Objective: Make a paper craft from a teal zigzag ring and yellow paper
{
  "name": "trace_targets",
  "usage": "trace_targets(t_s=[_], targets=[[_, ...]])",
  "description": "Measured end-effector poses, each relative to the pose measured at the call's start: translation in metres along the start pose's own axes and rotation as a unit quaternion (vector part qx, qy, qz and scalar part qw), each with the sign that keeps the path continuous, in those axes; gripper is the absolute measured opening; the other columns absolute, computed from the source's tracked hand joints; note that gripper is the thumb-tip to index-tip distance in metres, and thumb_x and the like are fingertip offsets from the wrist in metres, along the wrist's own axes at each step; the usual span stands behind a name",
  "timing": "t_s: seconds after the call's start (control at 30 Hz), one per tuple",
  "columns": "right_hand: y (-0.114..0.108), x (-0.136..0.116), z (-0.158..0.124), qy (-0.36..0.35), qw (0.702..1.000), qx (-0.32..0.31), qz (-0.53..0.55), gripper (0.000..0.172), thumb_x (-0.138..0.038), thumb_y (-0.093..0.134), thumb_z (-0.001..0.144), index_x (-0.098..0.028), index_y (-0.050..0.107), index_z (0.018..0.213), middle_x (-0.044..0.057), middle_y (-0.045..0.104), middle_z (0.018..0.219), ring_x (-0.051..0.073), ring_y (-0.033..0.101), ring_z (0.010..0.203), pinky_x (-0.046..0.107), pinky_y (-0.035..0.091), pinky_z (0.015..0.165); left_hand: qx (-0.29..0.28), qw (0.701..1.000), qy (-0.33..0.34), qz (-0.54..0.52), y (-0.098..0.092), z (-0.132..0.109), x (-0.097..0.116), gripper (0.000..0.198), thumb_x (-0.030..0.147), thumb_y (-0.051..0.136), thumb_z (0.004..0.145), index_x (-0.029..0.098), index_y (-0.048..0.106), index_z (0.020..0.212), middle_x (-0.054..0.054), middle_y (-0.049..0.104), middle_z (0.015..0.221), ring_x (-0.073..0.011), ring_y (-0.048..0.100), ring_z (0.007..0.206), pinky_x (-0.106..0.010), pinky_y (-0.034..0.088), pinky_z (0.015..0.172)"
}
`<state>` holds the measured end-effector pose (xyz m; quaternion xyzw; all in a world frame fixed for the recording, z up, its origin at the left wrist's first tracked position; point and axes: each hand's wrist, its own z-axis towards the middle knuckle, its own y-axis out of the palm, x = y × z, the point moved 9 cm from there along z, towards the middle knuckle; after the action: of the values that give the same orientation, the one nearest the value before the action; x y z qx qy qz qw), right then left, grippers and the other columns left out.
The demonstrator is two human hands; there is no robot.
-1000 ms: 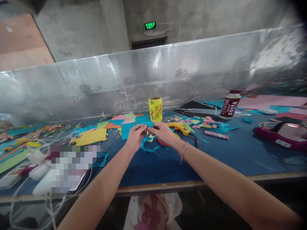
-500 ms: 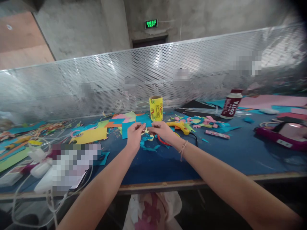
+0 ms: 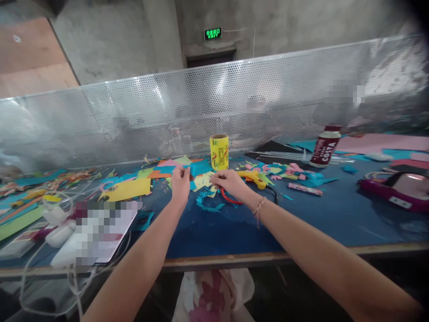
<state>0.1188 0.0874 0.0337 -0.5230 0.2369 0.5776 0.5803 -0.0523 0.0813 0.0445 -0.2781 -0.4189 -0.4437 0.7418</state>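
My left hand (image 3: 181,182) is closed in a pinch on a small piece of blue paper (image 3: 192,173), above the coloured sheets. To its right, my right hand (image 3: 228,182) is also closed, thumb against fingers; whatever sits at its tips is too small to name. Between the two hands lie pale yellow paper scraps (image 3: 203,180). A curled blue paper strip (image 3: 206,203) rests on the table just in front of them. Beside my right hand are a red loop (image 3: 229,197) and a yellow glue gun (image 3: 255,178) with a black cord. Behind stands a yellow roll (image 3: 219,153).
A perforated metal screen (image 3: 150,116) runs along the back of the blue table (image 3: 231,237). A Costa bottle (image 3: 325,147) and a purple device (image 3: 395,192) stand right. Left are a yellow sheet (image 3: 129,188), a tablet-like slab (image 3: 115,246) and white cables (image 3: 23,277).
My hands were close together, fingertips nearly touching. Now the left hand has moved left with the blue paper, while the right hand has stayed about where it was.
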Motion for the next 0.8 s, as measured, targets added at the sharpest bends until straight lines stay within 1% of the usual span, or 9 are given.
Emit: trace_targets(t_s=[0.1,0.17,0.23,0.3,0.4,0.5,0.63,0.8], targets=[[-0.001,0.003,0.003,0.006,0.999,0.016,0.042,0.025,-0.040,0.056,0.072,-0.015,0.057,0.065,0.001,0.057,0.060,0.010,0.053,0.056,0.023,0.044,0.056,-0.057,0.998,0.020,0.013,0.016,-0.012,0.012,0.019,0.034,0.051,0.076,0.018,0.047,0.067,0.001,0.054,0.056,-0.0126,0.054,0.052,-0.025,0.039,0.055],[0.000,0.004,0.004,0.011,0.998,0.023,0.064,0.026,-0.042,0.057,0.071,-0.016,0.057,0.071,0.001,0.057,0.063,0.010,0.054,0.059,0.024,0.045,0.057,-0.097,0.995,0.021,0.013,0.027,-0.022,0.019,0.018,0.032,0.054,0.075,0.018,0.047,0.067,0.001,0.054,0.055,-0.0127,0.054,0.051,-0.025,0.039,0.054],[0.001,0.003,0.004,0.004,0.997,0.025,0.070,0.027,-0.043,0.059,0.068,-0.016,0.055,0.069,-0.001,0.054,0.061,0.011,0.053,0.058,0.024,0.045,0.056,-0.133,0.991,0.013,-0.007,0.035,-0.028,0.021,0.018,0.032,0.056,0.073,0.018,0.047,0.067,0.002,0.053,0.053,-0.0124,0.053,0.049,-0.024,0.038,0.052],[0.001,0.000,0.003,-0.015,0.997,0.028,0.063,0.028,-0.043,0.061,0.066,-0.017,0.053,0.066,-0.003,0.051,0.057,0.010,0.052,0.056,0.024,0.045,0.055,-0.159,0.986,-0.004,-0.047,0.042,-0.031,0.017,0.019,0.033,0.058,0.071,0.019,0.046,0.068,0.002,0.053,0.053,-0.0122,0.053,0.047,-0.025,0.039,0.051],[-0.005,-0.001,0.003,-0.031,0.997,0.049,0.058,0.028,-0.044,0.061,0.067,-0.017,0.054,0.065,-0.003,0.052,0.053,0.010,0.050,0.052,0.024,0.043,0.054,-0.181,0.976,-0.035,-0.116,0.048,-0.033,0.009,0.022,0.033,0.063,0.067,0.019,0.046,0.071,0.003,0.054,0.057,-0.0123,0.054,0.050,-0.025,0.042,0.053],[-0.011,0.001,0.002,-0.026,0.995,0.067,0.062,0.029,-0.044,0.062,0.066,-0.017,0.054,0.063,-0.002,0.053,0.053,0.010,0.050,0.051,0.024,0.043,0.054,-0.206,0.965,-0.062,-0.153,0.054,-0.036,0.005,0.028,0.028,0.069,0.060,0.018,0.049,0.075,0.002,0.055,0.062,-0.0118,0.055,0.054,-0.026,0.043,0.056],[-0.012,0.001,0.003,-0.033,0.995,0.073,0.067,0.028,-0.043,0.062,0.067,-0.017,0.054,0.062,-0.002,0.053,0.053,0.010,0.050,0.051,0.024,0.042,0.053,-0.217,0.956,-0.100,-0.170,0.056,-0.038,0.002,0.033,0.022,0.073,0.053,0.016,0.049,0.075,0.003,0.054,0.061,-0.0102,0.053,0.055,-0.024,0.042,0.055],[-0.015,0.003,0.005,-0.038,0.994,0.075,0.075,0.027,-0.042,0.063,0.065,-0.017,0.055,0.063,-0.002,0.052,0.054,0.010,0.050,0.052,0.024,0.042,0.053,-0.244,0.950,-0.095,-0.168,0.060,-0.041,0.002,0.035,0.018,0.075,0.048,0.016,0.049,0.071,0.003,0.054,0.061,-0.0098,0.053,0.060,-0.023,0.042,0.058]])
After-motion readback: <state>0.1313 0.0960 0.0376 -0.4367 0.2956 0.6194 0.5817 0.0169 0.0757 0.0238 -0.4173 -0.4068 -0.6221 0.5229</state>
